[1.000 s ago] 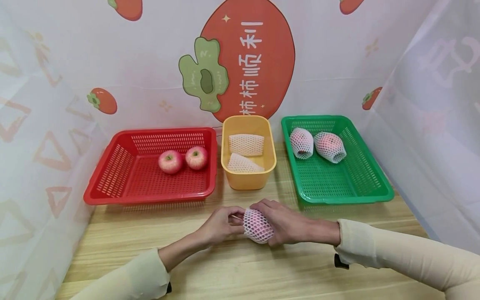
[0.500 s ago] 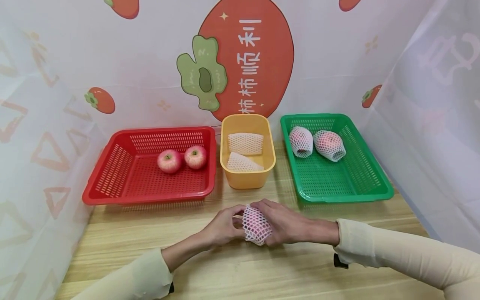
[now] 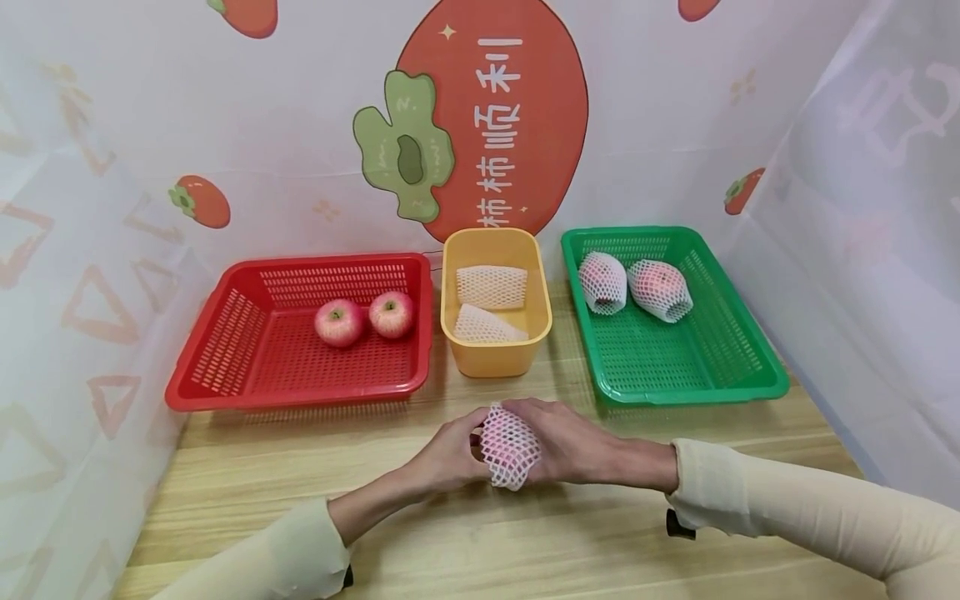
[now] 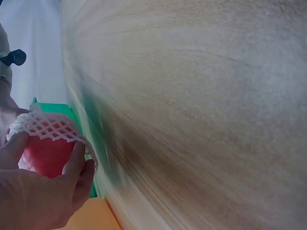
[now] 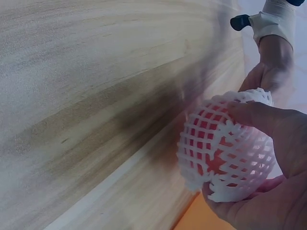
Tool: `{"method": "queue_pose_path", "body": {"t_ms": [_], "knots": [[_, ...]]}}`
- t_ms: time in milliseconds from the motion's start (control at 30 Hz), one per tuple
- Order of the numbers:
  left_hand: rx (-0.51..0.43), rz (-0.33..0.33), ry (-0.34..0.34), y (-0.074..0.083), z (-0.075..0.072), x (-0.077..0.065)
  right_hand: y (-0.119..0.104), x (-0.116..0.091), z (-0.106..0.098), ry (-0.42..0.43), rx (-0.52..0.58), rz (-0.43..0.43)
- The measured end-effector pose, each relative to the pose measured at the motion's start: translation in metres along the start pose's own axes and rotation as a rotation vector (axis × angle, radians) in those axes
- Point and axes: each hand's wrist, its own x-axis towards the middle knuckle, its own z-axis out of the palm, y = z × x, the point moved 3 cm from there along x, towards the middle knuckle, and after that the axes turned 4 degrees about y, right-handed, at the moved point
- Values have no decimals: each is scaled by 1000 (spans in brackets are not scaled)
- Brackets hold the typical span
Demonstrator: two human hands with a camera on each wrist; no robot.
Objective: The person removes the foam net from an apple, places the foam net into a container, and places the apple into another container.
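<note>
Netting (image 3: 512,448) veils the apple (image 4: 45,157) left hand (image 3: 452,452) and right hand (image 3: 566,443) clasp before the yellow bin (image 3: 495,362) of nets (image 3: 492,287); left of it, a red basket (image 3: 281,363) holds bare apples (image 3: 339,322); right, a green basket (image 3: 660,367), wrapped ones (image 3: 603,284).

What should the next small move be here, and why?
Probably to draw the foam net over the bare end of the apple with the left hand: the left wrist view shows red skin uncovered there, where the foam net stops short, while the right hand grips the netted part.
</note>
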Motion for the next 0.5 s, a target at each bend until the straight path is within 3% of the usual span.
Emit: {"method": "queue_pose_path", "body": {"t_ms": [233, 500], "knots": [[61, -1, 23, 0, 0, 1, 0, -1, 0, 4, -2, 15], [49, 7, 23, -1, -2, -1, 1, -3, -5, 3, -31, -44]]}}
